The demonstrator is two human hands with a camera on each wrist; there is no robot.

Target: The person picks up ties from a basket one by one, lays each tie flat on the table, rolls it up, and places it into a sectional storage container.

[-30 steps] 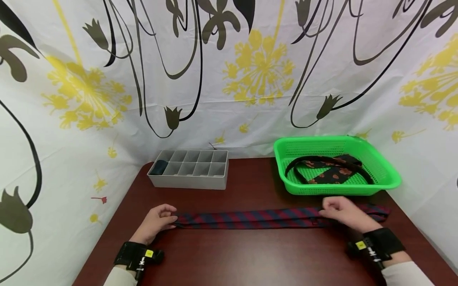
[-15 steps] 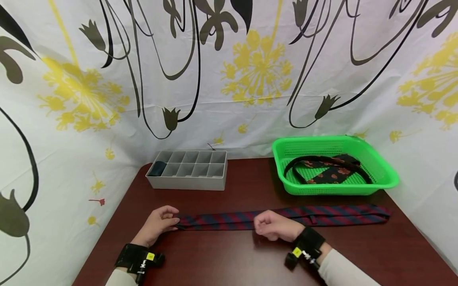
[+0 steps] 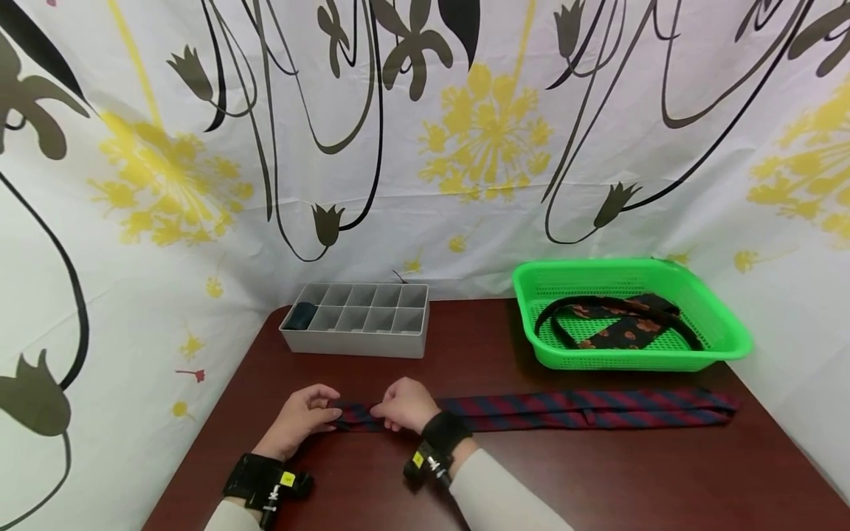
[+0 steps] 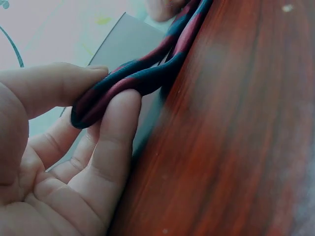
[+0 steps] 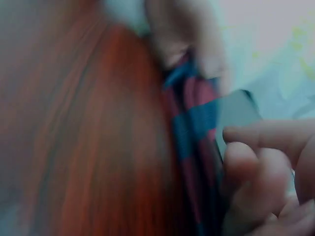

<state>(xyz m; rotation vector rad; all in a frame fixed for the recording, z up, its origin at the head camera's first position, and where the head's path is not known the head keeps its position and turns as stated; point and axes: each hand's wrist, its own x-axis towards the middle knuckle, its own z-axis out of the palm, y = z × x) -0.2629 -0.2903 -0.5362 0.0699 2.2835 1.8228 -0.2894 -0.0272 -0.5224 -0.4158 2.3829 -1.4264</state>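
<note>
A necktie (image 3: 524, 411) with red and navy stripes lies stretched lengthwise across the table, doubled into long layers. My left hand (image 3: 302, 419) pinches its left end; in the left wrist view, thumb and finger hold the narrow folded bend of the tie (image 4: 142, 73). Close to it, my right hand (image 3: 406, 405) overlaps the tie a short way in from that end. Its fingers are curled, and the right wrist view has them beside the striped cloth (image 5: 194, 128) with nothing visible between them. The tie's far right end lies loose on the wood.
A grey divided box (image 3: 358, 343) stands at the back left, a dark rolled item (image 3: 301, 316) in one compartment. At the back right, a green basket (image 3: 624, 359) holds a dark flowered tie (image 3: 627, 333). Brown table (image 3: 598, 479); patterned curtain (image 3: 372, 169) behind.
My right hand has left the tie's right part and travelled left along it, ending near my left hand. The left hand keeps its pinch on the left end.
</note>
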